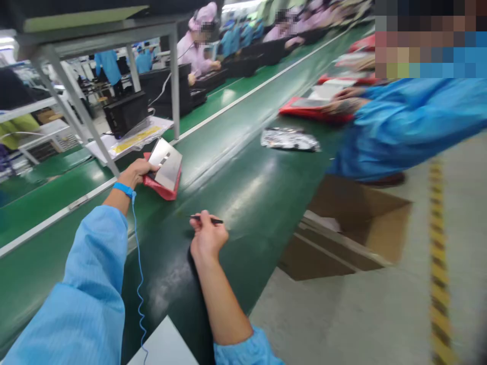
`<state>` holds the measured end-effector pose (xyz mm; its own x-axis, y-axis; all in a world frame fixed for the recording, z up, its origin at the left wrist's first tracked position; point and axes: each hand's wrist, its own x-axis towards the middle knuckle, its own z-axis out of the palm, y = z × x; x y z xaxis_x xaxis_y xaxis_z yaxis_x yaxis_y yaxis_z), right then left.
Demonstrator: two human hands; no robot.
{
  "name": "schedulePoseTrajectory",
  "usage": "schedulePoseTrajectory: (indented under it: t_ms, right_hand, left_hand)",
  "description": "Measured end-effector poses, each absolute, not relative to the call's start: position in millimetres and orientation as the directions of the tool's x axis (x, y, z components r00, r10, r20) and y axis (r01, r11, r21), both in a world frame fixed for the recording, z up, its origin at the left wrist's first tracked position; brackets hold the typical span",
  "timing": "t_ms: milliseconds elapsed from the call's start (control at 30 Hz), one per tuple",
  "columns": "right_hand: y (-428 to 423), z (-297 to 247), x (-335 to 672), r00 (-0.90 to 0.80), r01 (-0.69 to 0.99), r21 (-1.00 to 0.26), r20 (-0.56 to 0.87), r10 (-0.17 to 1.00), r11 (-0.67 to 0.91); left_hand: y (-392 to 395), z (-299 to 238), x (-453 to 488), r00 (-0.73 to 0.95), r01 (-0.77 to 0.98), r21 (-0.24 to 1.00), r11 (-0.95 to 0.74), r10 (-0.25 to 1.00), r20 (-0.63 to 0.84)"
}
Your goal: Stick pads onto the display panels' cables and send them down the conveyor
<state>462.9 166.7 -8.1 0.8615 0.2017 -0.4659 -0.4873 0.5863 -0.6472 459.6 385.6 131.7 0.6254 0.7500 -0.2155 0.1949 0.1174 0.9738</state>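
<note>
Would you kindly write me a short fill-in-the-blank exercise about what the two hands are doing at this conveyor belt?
1. The left hand grips a silver panel that lies on a ____ tray.
2. The right hand pinches a thin black tool over the ____ belt.
3. A ____ strap with a coiled cord circles the left wrist.
4. An open ____ box stands on the floor beside the belt.

Missing words: red; green; blue; cardboard

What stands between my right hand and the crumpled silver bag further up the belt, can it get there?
Probably, with a stretch: only bare green belt lies between the right hand and the silver bag. But its grip already holds a thin black pen, and a co-worker's sleeve leans close by.
</note>
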Motion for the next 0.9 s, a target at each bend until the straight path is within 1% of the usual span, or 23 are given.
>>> schedulePoseTrajectory:
  t_ms: [100, 200, 267, 333, 467, 567, 700, 833, 900]
  right_hand:
    - [157.1, -11.7, 466.5, 0.851, -0.489, -0.643, -0.5, 0.16, 0.59]
    - [149.3, -14.8, 462.8, 0.857, -0.479, -0.651, -0.493, 0.152, 0.589]
    - [145.2, -16.4, 457.6, 0.864, -0.475, -0.661, -0.475, 0.166, 0.581]
    - [142.3, -17.5, 451.0, 0.872, -0.473, -0.677, -0.451, 0.191, 0.563]
    - [138.7, -16.2, 430.0, 0.879, -0.477, -0.725, -0.389, 0.276, 0.497]
    - [133.1, -12.0, 403.1, 0.874, -0.463, -0.769, -0.315, 0.37, 0.44]
    - [115.6, -9.6, 358.0, 0.795, -0.452, -0.83, -0.211, 0.568, 0.326]
    - [96.9, -14.4, 320.5, 0.602, -0.417, -0.886, -0.102, 0.792, 0.204]
    - [90.3, -17.8, 307.5, 0.487, -0.394, -0.907, -0.066, 0.871, 0.151]
  left_hand:
    - [360.8, 152.5, 397.7, 0.543, 0.175, 0.965, 0.194, 0.798, -0.259]
    - [307.3, 150.9, 309.1, 0.422, 0.078, 0.975, 0.21, 0.878, -0.223]
    - [253.6, 133.3, 248.8, 0.328, 0.023, 0.977, 0.211, 0.922, -0.207]
    - [194.9, 105.5, 198.1, 0.235, -0.001, 0.971, 0.237, 0.944, -0.23]
    - [105.4, 44.1, 136.8, 0.104, 0.023, 0.952, 0.306, 0.946, -0.307]
    - [77.0, 15.3, 111.1, 0.057, 0.128, 0.935, 0.331, 0.939, -0.34]
    - [67.8, 7.4, 81.1, 0.064, 0.358, 0.874, 0.328, 0.926, -0.373]
    - [67.2, 11.9, 64.2, 0.089, 0.551, 0.794, 0.257, 0.928, -0.362]
    - [65.5, 13.1, 62.1, 0.093, 0.61, 0.76, 0.226, 0.932, -0.351]
